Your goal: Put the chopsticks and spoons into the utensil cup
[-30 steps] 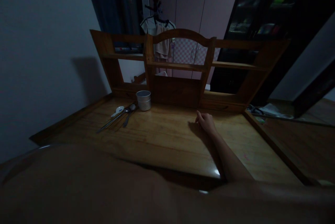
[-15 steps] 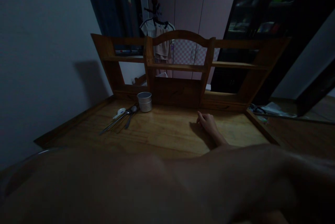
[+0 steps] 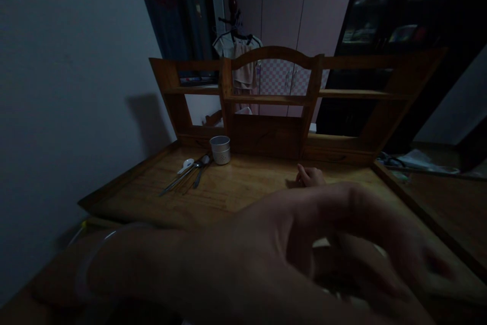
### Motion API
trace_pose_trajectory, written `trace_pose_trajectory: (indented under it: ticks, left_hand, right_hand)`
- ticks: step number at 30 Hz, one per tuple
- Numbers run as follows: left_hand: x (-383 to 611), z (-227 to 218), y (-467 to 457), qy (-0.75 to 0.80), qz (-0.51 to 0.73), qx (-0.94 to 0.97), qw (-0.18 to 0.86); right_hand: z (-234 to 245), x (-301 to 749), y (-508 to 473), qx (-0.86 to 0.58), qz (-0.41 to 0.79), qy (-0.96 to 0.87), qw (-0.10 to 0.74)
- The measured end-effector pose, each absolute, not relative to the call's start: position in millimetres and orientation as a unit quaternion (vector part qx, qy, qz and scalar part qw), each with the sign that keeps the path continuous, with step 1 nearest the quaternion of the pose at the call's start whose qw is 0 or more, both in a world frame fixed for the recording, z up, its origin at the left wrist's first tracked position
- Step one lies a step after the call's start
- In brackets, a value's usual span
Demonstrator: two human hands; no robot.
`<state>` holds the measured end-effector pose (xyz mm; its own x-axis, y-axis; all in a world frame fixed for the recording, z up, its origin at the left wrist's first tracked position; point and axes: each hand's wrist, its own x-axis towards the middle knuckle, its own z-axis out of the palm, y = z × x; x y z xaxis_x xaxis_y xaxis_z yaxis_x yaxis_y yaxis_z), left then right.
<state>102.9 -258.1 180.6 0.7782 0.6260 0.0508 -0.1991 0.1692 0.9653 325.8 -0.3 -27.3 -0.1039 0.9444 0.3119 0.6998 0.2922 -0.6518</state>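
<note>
currently i see the left hand [image 3: 262, 249] large and blurred close to the camera, a bracelet [image 3: 84, 269] on its wrist; thumb and fingers curve around a gap, and i cannot tell whether the tips meet or pinch anything. beyond it, the right hand [image 3: 312, 177] rests on the counter [image 3: 251, 178], fingers loosely bent, contents unclear to me. well to its left, the metal cup [image 3: 221, 151] stands upright before the wooden shelf [image 3: 268, 135], a white spoon [image 3: 186, 165] and other cutlery [image 3: 197, 179] lying beside it.
</note>
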Motion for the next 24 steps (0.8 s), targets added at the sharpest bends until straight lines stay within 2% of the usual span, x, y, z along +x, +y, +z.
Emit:
trace_pose_trajectory:
  ticks: [1, 4, 10, 17, 24]
  left_hand:
    - [108, 178, -255, 0.177, 0.338, 0.536, 0.753]
    - [116, 164, -250, 0.149, 0.367, 0.485, 0.780]
    - [108, 154, -256, 0.115, 0.294, 0.452, 0.834]
    - [94, 151, -265, 0.175, 0.287, 0.487, 0.806]
    - [92, 176, -270, 0.169, 0.296, 0.526, 0.779]
  right_hand:
    - [-27, 326, 0, -0.569, 0.175, -0.723, 0.352]
    - [-26, 326, -1, -0.558, 0.167, -0.728, 0.360]
    - [-25, 324, -5, -0.551, 0.154, -0.735, 0.364]
    - [-25, 323, -5, -0.556, 0.154, -0.733, 0.361]
    - [-26, 324, -4, -0.552, 0.155, -0.733, 0.366]
